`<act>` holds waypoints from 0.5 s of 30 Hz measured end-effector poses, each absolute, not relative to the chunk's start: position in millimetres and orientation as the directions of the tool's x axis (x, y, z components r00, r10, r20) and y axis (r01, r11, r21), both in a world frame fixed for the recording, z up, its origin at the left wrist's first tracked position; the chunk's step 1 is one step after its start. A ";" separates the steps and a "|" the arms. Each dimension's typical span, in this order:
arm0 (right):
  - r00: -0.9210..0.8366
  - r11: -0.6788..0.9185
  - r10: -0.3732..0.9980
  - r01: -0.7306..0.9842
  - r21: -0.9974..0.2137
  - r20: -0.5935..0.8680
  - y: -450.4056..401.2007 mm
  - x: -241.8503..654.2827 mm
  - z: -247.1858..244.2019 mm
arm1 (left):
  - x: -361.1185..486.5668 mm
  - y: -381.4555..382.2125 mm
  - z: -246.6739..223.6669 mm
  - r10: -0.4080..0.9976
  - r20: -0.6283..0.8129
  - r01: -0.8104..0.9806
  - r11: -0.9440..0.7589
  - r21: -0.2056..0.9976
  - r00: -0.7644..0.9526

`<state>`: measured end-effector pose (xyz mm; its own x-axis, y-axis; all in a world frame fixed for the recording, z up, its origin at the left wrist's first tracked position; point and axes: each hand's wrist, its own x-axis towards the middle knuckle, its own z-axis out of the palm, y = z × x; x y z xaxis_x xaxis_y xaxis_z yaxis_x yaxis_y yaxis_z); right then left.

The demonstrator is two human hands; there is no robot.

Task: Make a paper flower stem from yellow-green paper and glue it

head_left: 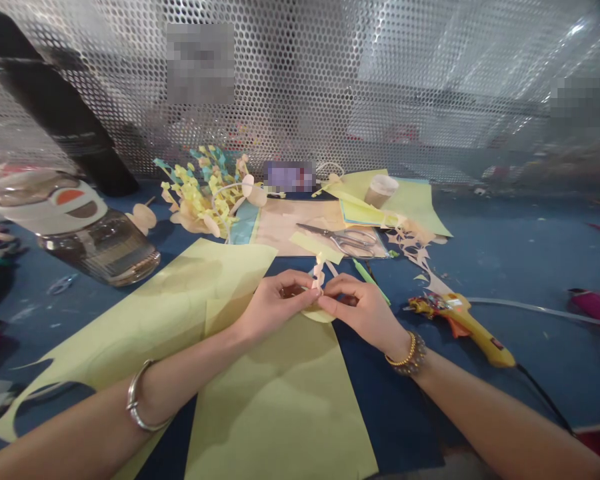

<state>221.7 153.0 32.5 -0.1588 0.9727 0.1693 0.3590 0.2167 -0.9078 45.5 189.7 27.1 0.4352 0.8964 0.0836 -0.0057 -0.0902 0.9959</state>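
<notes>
Near the middle of the table, my left hand (283, 300) and my right hand (363, 307) meet with their fingertips pinched together. Between them is a small pale paper piece (318, 275), standing upright and looking curled or folded. A round yellow paper piece (325, 315) shows just under the fingertips; whether a hand grips it too is hard to tell. Below my hands lies a yellow-green paper sheet (280, 393), overlapping a larger cut sheet (145, 320) to the left. Scissors (340, 239) rest beyond my fingers, and a green pen-like stick (370, 280) lies beside my right hand.
A yellow glue gun (473, 327) with a clear glue stick lies at right. Behind stand a bunch of paper flowers (205, 193) and a roll of tape or cup-like cylinder (381, 190). A water bottle (95, 233) stands left, before a perforated metal screen (305, 80).
</notes>
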 end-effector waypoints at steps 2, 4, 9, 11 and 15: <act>-0.163 0.216 0.972 0.352 -0.911 0.167 153.2 222.1 32.1 | 45.1 189.2 29.0 0.898 0.074 0.005 -0.085 0.996 0.435; -0.171 0.205 0.973 0.347 -0.915 0.154 152.9 222.2 31.6 | 44.8 188.9 30.7 0.909 0.051 0.006 -0.059 0.998 0.414; -0.206 0.189 0.971 0.375 -0.907 0.117 151.4 221.3 30.3 | 45.1 189.1 31.0 0.928 0.077 0.022 -0.091 0.996 0.365; -0.221 0.195 0.968 0.382 -0.903 0.116 151.5 220.8 30.0 | 45.2 189.4 29.8 0.924 0.129 0.032 -0.150 0.988 0.360; -0.235 0.216 0.963 0.392 -0.894 0.129 152.3 220.0 30.3 | 45.4 189.5 28.1 0.921 0.177 0.021 -0.196 0.980 0.346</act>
